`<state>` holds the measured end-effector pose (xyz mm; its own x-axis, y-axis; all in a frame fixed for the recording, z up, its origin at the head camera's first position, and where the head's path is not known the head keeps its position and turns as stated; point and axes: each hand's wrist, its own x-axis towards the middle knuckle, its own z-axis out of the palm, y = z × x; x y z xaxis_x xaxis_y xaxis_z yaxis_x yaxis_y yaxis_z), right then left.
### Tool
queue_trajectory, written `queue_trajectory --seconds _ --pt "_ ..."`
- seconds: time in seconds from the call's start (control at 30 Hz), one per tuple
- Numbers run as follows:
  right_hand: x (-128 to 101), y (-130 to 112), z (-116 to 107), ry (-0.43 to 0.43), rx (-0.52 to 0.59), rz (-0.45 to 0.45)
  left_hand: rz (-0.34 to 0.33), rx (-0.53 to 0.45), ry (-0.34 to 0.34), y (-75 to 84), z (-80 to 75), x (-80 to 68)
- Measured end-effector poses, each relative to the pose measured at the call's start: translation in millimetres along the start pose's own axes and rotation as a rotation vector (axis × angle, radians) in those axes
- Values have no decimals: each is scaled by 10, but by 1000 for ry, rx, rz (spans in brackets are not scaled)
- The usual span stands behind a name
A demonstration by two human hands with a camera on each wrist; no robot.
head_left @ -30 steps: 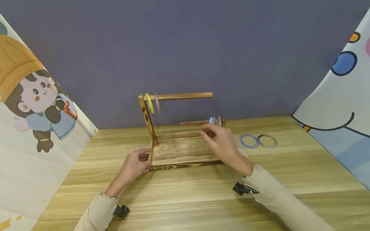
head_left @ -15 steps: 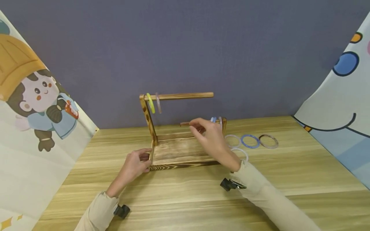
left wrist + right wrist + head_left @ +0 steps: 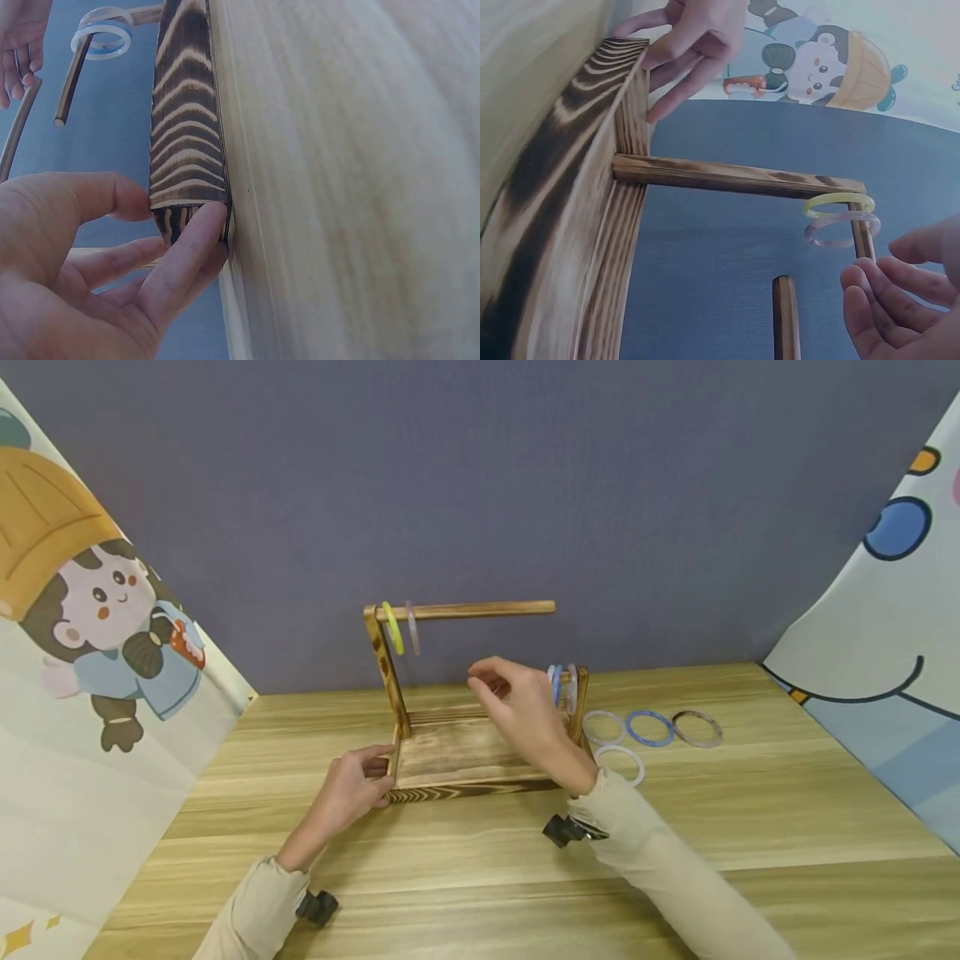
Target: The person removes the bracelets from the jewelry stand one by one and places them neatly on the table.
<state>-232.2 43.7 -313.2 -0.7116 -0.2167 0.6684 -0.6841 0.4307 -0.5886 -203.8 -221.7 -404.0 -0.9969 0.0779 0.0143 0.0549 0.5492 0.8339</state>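
A wooden bangle rack [image 3: 457, 756] has a tray base and two side bars. My left hand [image 3: 348, 787] grips its front left corner; in the left wrist view the thumb and fingers [image 3: 184, 262] lie about the striped end. On the upper bar [image 3: 487, 609] hang a yellow bangle [image 3: 393, 631] and a pale purple one [image 3: 412, 628]. Near the right post, the lower bar carries a blue bangle [image 3: 557, 685], a white one partly hidden, and a pale purple bangle [image 3: 572, 689]. My right hand [image 3: 521, 710], loosely curled and holding nothing, hovers over the tray, covering much of the lower bar.
Right of the rack, several bangles lie flat on the wooden table [image 3: 465, 877]: a blue bangle [image 3: 650, 743], a brownish bangle [image 3: 697, 745], a white bangle [image 3: 641, 766] and a pale translucent one. A dark grey panel [image 3: 480, 485] stands behind, with printed cloths at both sides.
My right hand has moved left along the lower bar, away from the bangles by the right post, which now show more. My left hand stays at the rack's corner.
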Motion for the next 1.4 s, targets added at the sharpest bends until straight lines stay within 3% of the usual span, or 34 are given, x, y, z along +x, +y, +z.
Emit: queue_trajectory --seconds 0.8,1.13,1.27,1.4 --pt "230 -93 387 70 99 75 33 -3 5 -30 0 10" --pt "319 -55 487 132 121 95 -3 8 7 41 34 29" --pt "381 -68 541 122 154 95 -9 16 20 46 28 21" --pt "400 -72 587 55 216 121 -12 13 22 33 21 8"
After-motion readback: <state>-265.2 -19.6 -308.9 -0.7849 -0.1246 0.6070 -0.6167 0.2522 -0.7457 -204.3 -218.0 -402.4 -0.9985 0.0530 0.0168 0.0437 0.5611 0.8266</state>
